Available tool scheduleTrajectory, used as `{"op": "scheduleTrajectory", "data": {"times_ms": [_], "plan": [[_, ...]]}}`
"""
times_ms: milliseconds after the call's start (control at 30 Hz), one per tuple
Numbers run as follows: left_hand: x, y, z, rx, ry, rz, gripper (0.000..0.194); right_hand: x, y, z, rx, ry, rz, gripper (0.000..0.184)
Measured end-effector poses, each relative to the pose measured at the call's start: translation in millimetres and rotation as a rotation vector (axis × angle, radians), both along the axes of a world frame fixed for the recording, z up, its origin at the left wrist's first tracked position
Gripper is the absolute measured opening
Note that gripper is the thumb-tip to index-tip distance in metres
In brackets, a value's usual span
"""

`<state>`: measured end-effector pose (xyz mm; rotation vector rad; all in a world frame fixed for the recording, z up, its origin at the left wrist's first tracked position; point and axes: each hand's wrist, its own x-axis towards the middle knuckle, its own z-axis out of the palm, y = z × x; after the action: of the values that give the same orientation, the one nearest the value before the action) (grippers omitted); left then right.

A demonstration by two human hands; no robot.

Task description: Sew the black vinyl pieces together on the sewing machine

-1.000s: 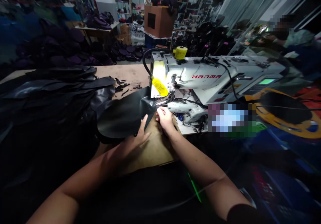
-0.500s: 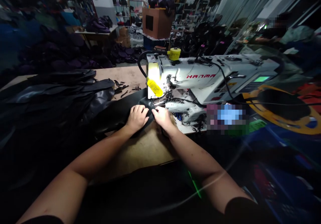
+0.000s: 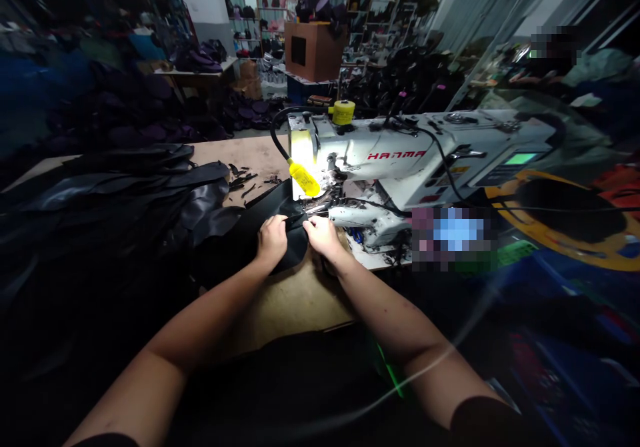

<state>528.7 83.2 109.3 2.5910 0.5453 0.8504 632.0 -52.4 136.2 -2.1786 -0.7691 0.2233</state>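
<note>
A white sewing machine (image 3: 370, 150) stands on the table, its yellow lamp (image 3: 304, 179) lighting the needle area. Below the lamp lies a black leather-like piece (image 3: 295, 250), its far part reaching up beside the machine head. My left hand (image 3: 273, 240) is closed on the piece, pinching a raised fold or edge. Close by on the right, my right hand (image 3: 321, 235) pinches the same piece at its edge, just in front of the narrow machine arm. The needle and the exact spot under it are too small and bright to make out.
Black sheets (image 3: 190, 193) are heaped on the table's left. Dark scraps (image 3: 245, 179) lie behind the piece. To the right stands a yellow ring-shaped frame (image 3: 500, 197). A brown box (image 3: 315, 50) is farther back, and another person (image 3: 545, 67) is at the far right.
My left hand has turned and shifted slightly, from lying across the piece to pinching it. The piece has swung round, its rounded lower edge now showing between my hands. My right hand stays nearly in place.
</note>
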Motion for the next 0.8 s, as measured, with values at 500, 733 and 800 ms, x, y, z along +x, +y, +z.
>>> {"op": "scheduleTrajectory", "data": {"times_ms": [500,733,800], "plan": [[11.7,56.9,68.5,0.816,0.316,-0.695,0.040,-5.6,3.1,-5.5,0.068,0.038,-0.015,0.038],[10.3,46.7,80.8,0.706,0.517,-0.670,0.034,-4.7,2.5,-13.3,0.179,0.131,-0.004,0.035],[10.5,43.9,83.1,0.656,0.505,-0.680,0.032,-4.1,3.8,-13.7,0.189,0.159,-0.007,0.034]]}}
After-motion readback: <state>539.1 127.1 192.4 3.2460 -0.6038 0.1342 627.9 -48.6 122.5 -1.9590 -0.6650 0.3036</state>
